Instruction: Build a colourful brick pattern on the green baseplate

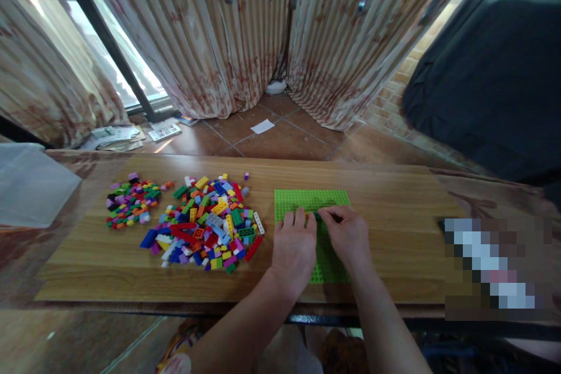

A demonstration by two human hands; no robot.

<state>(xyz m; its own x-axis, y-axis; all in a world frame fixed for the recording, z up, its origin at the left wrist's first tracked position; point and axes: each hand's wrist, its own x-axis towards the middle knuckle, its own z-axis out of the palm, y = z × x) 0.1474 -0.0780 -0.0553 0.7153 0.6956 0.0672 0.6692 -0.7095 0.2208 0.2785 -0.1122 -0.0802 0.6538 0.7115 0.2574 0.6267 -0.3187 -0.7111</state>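
A bright green studded baseplate [311,196] lies on the wooden board, under both of my hands. My left hand [295,245] rests on it palm down, its fingers stretched toward the far side. Beside those fingertips a small yellow-orange brick [308,216] shows in part. My right hand [349,236] is closed, thumb and forefinger pinched at a small dark green brick [317,216] just right of the left fingers. Fingers hide much of both bricks, and I cannot tell whether the dark green one is pressed onto the studs.
Left of the baseplate spreads a large heap of mixed bricks [210,222], with a smaller pile of tiny bricks [134,201] beyond it. A translucent white container [35,184] stands at the far left. A pixelated patch [495,269] covers something at the right.
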